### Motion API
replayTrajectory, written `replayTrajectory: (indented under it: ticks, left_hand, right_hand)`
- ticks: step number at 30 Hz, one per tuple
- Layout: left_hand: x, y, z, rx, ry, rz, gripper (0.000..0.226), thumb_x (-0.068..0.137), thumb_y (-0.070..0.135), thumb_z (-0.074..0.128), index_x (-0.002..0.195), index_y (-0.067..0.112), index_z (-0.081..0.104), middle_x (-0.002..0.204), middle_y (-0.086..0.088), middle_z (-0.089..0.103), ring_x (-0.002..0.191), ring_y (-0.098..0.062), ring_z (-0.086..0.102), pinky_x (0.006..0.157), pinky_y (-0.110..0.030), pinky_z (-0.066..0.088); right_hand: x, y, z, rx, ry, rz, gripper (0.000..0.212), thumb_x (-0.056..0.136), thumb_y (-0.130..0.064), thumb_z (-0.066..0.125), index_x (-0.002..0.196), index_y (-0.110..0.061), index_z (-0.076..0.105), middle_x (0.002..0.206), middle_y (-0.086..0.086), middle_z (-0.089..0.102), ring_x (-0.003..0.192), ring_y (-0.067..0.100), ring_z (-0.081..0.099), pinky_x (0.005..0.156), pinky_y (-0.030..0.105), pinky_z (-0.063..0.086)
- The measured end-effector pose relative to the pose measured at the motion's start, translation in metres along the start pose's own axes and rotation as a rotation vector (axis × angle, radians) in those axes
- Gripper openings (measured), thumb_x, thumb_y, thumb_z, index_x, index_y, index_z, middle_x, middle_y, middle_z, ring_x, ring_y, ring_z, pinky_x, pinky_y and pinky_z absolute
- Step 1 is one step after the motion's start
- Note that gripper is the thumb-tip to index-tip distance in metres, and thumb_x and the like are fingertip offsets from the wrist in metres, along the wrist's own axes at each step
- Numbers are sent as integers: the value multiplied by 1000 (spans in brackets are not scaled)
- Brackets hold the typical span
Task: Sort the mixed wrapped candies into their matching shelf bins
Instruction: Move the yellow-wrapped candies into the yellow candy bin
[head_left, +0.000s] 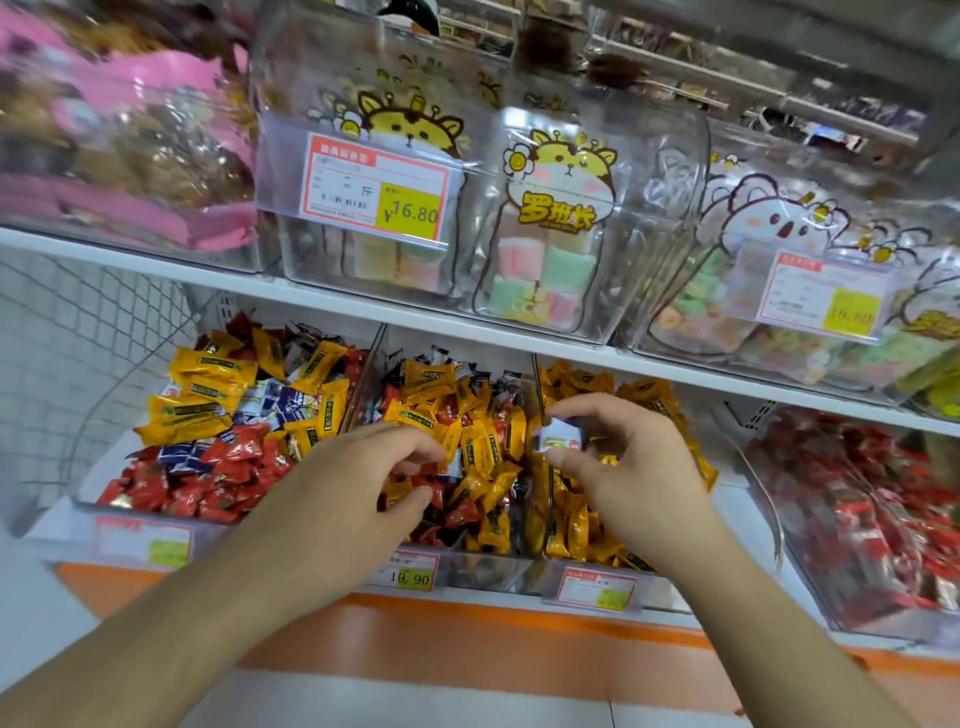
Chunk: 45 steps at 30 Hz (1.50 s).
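Observation:
Clear bins of wrapped candies fill the lower shelf. The left bin (67, 525) holds mixed yellow, red and blue-white candies. The middle bin (483, 569) holds yellow and red ones with a few white-black ones at the back. A third bin (582, 577) holds mostly yellow candies. My right hand (618, 467) hovers over the divider between the middle and third bins, pinching a small white wrapped candy (560, 435) between thumb and fingers. Over the middle bin, my left hand (363, 478) has its fingers spread and curled, touching the yellow and red candies; I cannot see anything held.
A bin of red candies (857, 509) stands at the far right. The upper shelf (363, 306) carries clear boxes with cartoon labels, pastel sweets and price tags (376, 184). Pink bags (124, 130) sit at upper left. A white wire mesh panel (67, 332) closes the left side.

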<state>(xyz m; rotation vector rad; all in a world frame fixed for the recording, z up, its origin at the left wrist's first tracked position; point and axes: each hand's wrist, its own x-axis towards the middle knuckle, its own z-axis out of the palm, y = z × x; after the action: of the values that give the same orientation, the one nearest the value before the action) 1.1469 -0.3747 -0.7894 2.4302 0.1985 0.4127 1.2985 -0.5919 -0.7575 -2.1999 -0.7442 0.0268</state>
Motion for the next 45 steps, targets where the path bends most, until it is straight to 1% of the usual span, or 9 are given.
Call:
replayTrajectory:
  ticks: [8,14,18,22,26,30,35,39,45]
  left_hand:
    - [-2,6,5,-143,-2,-48,41,92,42,72,130,47,57,113,33,64,105,17,59,87,-9,51]
    - [7,-1,12,-59,19,-64,49,94,28,72,137,44,55,115,35,60,108,23,51,88,-3,41]
    - [6,0,18,-16,-14,-31,47,96,31,68,138,46,53,122,37,56,112,26,46,90,-1,35]
    - [5,3,25,19,-32,-7,46,98,35,65,140,47,51,127,38,54,115,24,44,96,-5,36]
    - [7,5,31,21,-41,-8,44,98,33,65,138,48,52,124,39,54,115,26,43,91,-1,34]
    - [11,5,36,21,-58,-17,41,98,32,65,135,47,55,123,37,57,116,20,49,102,-12,42]
    - [13,6,42,47,-84,8,40,97,33,65,132,48,56,118,42,55,116,26,43,88,0,36]
    - [12,9,42,44,-84,18,37,97,33,66,129,49,57,116,42,55,114,30,41,86,0,37]
    - [9,9,37,28,-78,5,34,98,32,66,127,48,59,116,41,56,114,31,38,80,5,34]
  right_hand:
    - [-21,-40,50,136,-181,-100,30,84,-26,85,109,-38,74,102,-17,64,89,8,62,79,21,53]
    - [-5,-13,31,-106,-113,-109,46,93,-29,75,135,-40,63,127,-27,62,121,-8,53,103,16,44]
    - [10,24,-6,-248,71,-11,40,96,-12,67,131,-32,67,124,-19,66,111,-3,56,89,4,37]
    - [31,77,-25,-448,43,124,49,93,-13,67,138,-29,63,132,-2,69,124,24,61,97,29,47]
    - [40,99,-24,-393,-93,179,58,96,-23,70,150,-32,51,147,1,59,130,26,59,106,34,47]
    - [46,105,-21,-376,-89,174,48,93,-25,74,138,-38,61,136,-5,67,104,29,73,89,43,61]
    - [43,110,-24,-398,62,144,33,86,-21,83,115,-36,76,116,-8,76,106,15,71,93,31,58]
    - [39,109,-25,-296,129,186,25,88,-12,80,104,-31,80,93,-5,76,71,14,74,70,36,64]
    - [35,96,-38,-204,243,154,23,90,-14,78,104,-31,80,92,-11,75,61,0,66,51,9,48]
